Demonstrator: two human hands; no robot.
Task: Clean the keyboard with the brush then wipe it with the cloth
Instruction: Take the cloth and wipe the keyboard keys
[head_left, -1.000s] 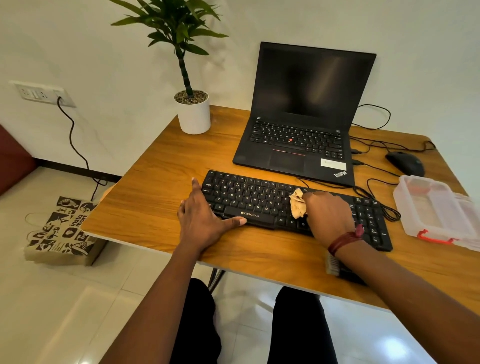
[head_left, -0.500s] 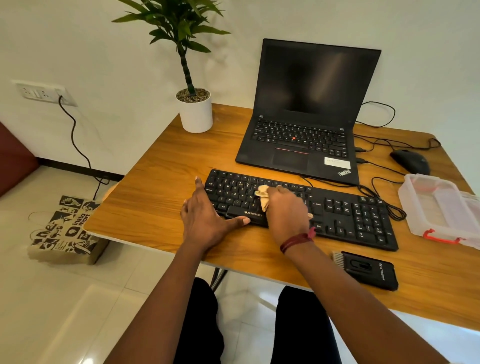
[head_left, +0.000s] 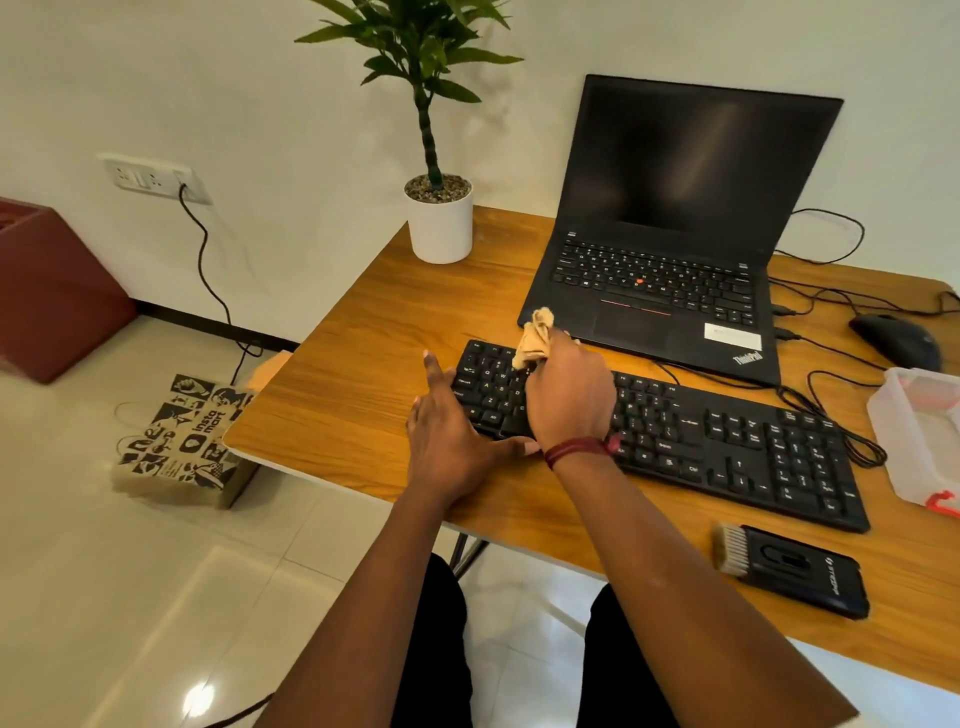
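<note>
A black keyboard (head_left: 727, 441) lies across the wooden desk (head_left: 358, 384). My right hand (head_left: 569, 397) grips a crumpled beige cloth (head_left: 535, 338) and holds it over the keyboard's left end, near the top rows. My left hand (head_left: 449, 441) lies flat with fingers straight against the keyboard's left edge, thumb along its front. The black brush (head_left: 789, 569), with pale bristles at its left end, lies on the desk in front of the keyboard's right part.
An open black laptop (head_left: 670, 239) stands behind the keyboard. A potted plant (head_left: 439, 218) is at the back left corner. At the right are a mouse (head_left: 896, 340), cables and a clear plastic box (head_left: 919, 436). A paper bag (head_left: 187, 441) sits on the floor.
My right hand has swept the cloth leftward along the keyboard, from its middle to its left end. The left hand has stayed at the left edge. The view has shifted.
</note>
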